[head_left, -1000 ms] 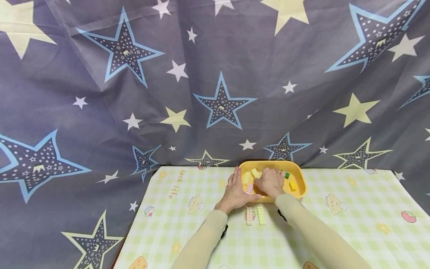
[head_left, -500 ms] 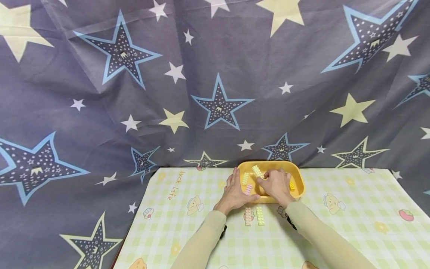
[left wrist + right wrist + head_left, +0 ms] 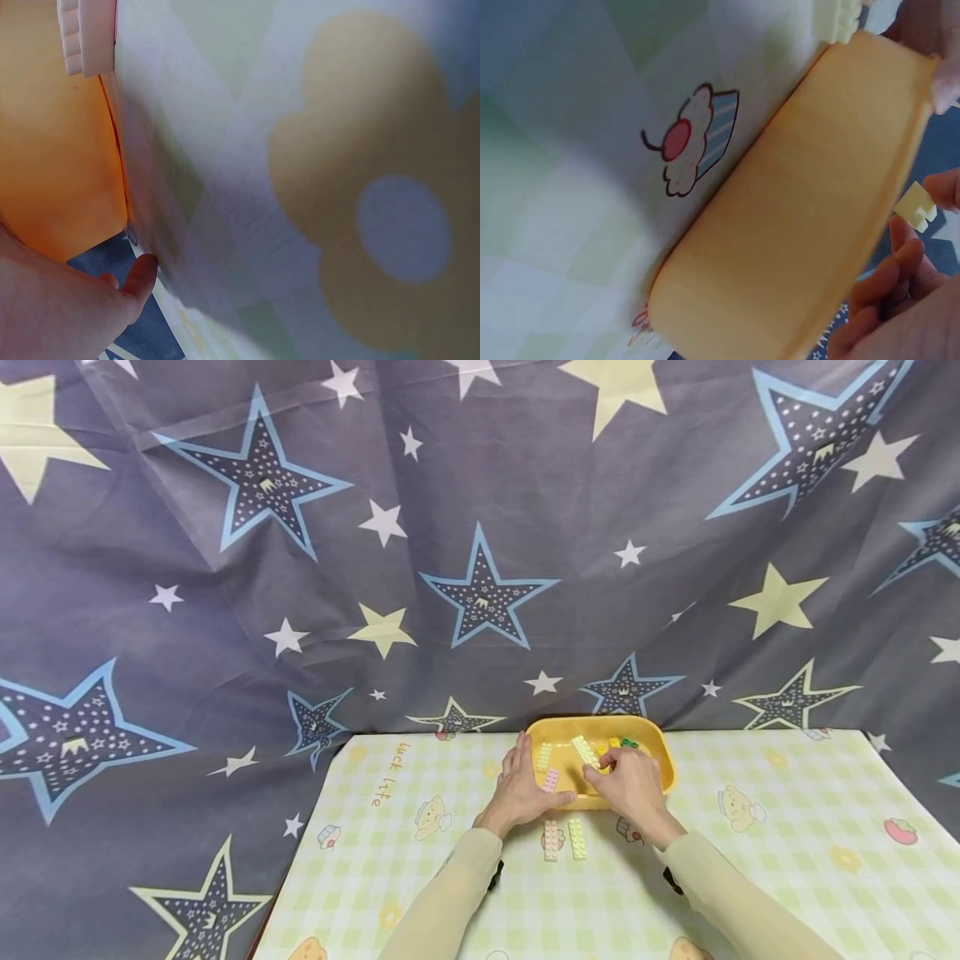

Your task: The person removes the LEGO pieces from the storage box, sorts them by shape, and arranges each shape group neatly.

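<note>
My right hand (image 3: 630,783) is over the right part of a yellow plastic tray (image 3: 670,768). Between its thumb and finger it pinches a pale yellow toy building brick (image 3: 583,749), whose end shows above the rim in the right wrist view. My left hand (image 3: 517,787) rests at the tray's left front corner, thumb along the front rim and fingers straight against the left side. Beside it in the tray lie a pink brick (image 3: 551,779) and a pale yellow-green brick (image 3: 543,757). A green brick (image 3: 629,743) and small yellow bricks (image 3: 614,742) lie behind the right hand.
In front of the tray, a pink brick (image 3: 551,841) and a pale yellow brick (image 3: 577,839) lie side by side on the checked tablecloth (image 3: 787,860). A dark star-patterned curtain (image 3: 570,635) hangs right behind the tray.
My right hand has drawn back to the right, and the pale yellow brick has shifted right with it. The yellow and green bricks behind it have come into view. My left hand stays at the tray.
</note>
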A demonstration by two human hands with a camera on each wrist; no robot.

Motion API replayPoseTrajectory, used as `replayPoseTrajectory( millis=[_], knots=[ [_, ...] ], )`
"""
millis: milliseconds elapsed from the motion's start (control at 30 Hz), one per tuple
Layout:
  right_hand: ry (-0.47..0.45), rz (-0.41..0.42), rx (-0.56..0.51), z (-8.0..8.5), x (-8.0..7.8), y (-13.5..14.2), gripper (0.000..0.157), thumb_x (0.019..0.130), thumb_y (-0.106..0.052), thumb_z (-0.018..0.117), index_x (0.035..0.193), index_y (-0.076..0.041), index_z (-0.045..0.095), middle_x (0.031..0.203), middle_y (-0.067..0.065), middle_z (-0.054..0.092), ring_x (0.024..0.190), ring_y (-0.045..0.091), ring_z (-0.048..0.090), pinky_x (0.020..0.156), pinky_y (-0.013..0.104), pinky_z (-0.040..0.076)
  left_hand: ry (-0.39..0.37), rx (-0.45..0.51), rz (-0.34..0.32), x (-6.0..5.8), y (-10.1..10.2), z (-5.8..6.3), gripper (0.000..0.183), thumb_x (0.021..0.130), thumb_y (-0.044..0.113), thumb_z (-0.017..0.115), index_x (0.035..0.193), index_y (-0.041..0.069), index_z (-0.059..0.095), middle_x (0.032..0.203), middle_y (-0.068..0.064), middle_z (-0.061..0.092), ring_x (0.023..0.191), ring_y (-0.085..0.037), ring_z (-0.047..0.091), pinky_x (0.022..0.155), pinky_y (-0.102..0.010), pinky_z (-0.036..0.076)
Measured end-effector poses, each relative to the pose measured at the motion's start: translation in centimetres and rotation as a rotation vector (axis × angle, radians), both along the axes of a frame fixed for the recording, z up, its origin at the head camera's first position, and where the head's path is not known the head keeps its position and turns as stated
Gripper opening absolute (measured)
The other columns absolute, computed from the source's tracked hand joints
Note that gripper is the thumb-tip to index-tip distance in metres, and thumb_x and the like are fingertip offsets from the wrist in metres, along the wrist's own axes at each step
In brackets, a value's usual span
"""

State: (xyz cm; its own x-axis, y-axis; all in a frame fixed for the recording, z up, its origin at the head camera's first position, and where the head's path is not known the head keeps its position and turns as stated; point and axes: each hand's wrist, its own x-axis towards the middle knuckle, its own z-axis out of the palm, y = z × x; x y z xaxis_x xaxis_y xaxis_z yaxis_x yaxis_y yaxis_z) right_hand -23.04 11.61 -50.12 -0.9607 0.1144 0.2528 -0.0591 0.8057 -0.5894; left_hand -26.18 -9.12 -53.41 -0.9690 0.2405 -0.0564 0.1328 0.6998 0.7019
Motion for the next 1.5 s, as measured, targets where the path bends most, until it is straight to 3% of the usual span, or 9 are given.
replayPoseTrajectory(
  millis=[133, 333, 567, 767, 967, 1500],
  knots=[
    [-0.012, 0.020, -0.067, 0.5, 1.5, 0.4, 0.027, 0.091, -0.028, 0.082, 0.087, -0.002, 0.076, 0.089, 0.016, 0.076, 0.078, 0.028, 0.067, 0.077, 0.044, 0.055, 0.002, 0.008, 0.005, -0.1, 0.0, 0.0, 0.141, 0.079, 0.060, 0.091, 0.177, 0.013, 0.002, 0.188, -0.006, 0.004, 0.172, -0.033, 0.016, 0.138, -0.062, 0.023],
    [0.004, 0.034, -0.099, 0.8, 3.7, 0.8, 0.023, 0.089, -0.024, 0.084, 0.084, -0.004, 0.075, 0.081, 0.010, 0.069, 0.071, 0.018, 0.057, 0.068, 0.030, 0.045, 0.002, 0.007, 0.002, -0.2, 0.0, -0.1, 0.140, 0.080, 0.060, 0.091, 0.177, 0.012, 0.002, 0.188, -0.005, 0.004, 0.172, -0.033, 0.017, 0.137, -0.063, 0.025],
    [0.026, 0.021, -0.057, 0.0, 6.3, 1.1, 0.020, 0.086, -0.022, 0.087, 0.079, -0.008, 0.074, 0.077, 0.006, 0.068, 0.069, 0.015, 0.055, 0.067, 0.028, 0.043, -0.001, 0.001, 0.000, -0.2, 0.0, -0.3, 0.141, 0.080, 0.061, 0.091, 0.178, 0.014, 0.001, 0.188, -0.005, 0.004, 0.172, -0.033, 0.016, 0.137, -0.063, 0.027],
    [-0.029, -0.006, -0.005, -0.9, 8.1, 0.9, 0.023, 0.084, -0.026, 0.088, 0.074, -0.013, 0.071, 0.072, 0.001, 0.064, 0.066, 0.012, 0.051, 0.069, 0.031, 0.040, -0.001, 0.015, -0.006, -0.3, -0.1, -0.5, 0.140, 0.080, 0.059, 0.091, 0.177, 0.014, 0.001, 0.188, -0.005, 0.004, 0.172, -0.034, 0.015, 0.136, -0.065, 0.026],
    [-0.095, -0.011, 0.056, -1.6, 8.7, 0.6, 0.025, 0.084, -0.027, 0.085, 0.070, -0.017, 0.067, 0.071, -0.001, 0.063, 0.068, 0.014, 0.051, 0.075, 0.039, 0.040, 0.008, 0.015, -0.005, -0.2, 0.0, -0.5, 0.141, 0.080, 0.059, 0.091, 0.177, 0.012, 0.002, 0.187, -0.006, 0.004, 0.171, -0.035, 0.016, 0.137, -0.065, 0.024],
    [-0.185, 0.006, 0.203, -3.0, 8.8, 0.0, 0.031, 0.081, -0.027, 0.085, 0.061, -0.016, 0.064, 0.060, -0.002, 0.059, 0.065, 0.019, 0.049, 0.076, 0.042, 0.032, -0.003, 0.005, 0.001, -0.2, -0.1, -0.4, 0.140, 0.080, 0.062, 0.090, 0.178, 0.014, 0.003, 0.188, -0.004, 0.004, 0.172, -0.033, 0.014, 0.137, -0.063, 0.025]
  ],
)
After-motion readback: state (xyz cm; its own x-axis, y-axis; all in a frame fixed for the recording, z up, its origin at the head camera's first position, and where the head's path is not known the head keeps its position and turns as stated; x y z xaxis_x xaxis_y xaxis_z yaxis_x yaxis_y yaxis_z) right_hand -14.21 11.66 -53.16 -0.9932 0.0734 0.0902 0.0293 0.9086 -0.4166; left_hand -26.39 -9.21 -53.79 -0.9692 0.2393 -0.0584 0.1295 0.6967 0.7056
